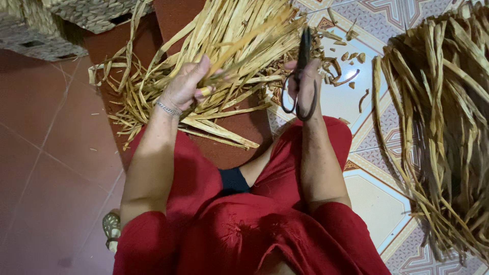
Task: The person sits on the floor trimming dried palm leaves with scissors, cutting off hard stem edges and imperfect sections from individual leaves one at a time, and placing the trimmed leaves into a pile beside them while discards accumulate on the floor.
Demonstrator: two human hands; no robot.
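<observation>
Between my two hands, I judged trimming was under way: my left hand (186, 86) was clamped around a bundle of dried straw strips (229, 46), and my right hand (304, 84) was closed through the loops of dark scissors (304, 66), blades pointing away, just right of the bundle. Next I'd have needed blades opened across the strip ends. Whether the blades were parted I couldn't tell; the heap (443, 127) further right ran off frame.

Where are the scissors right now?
In the head view, upper centre-right: the scissors are in the right hand, blades up, just right of the straw bundle gripped by the left hand.
</observation>
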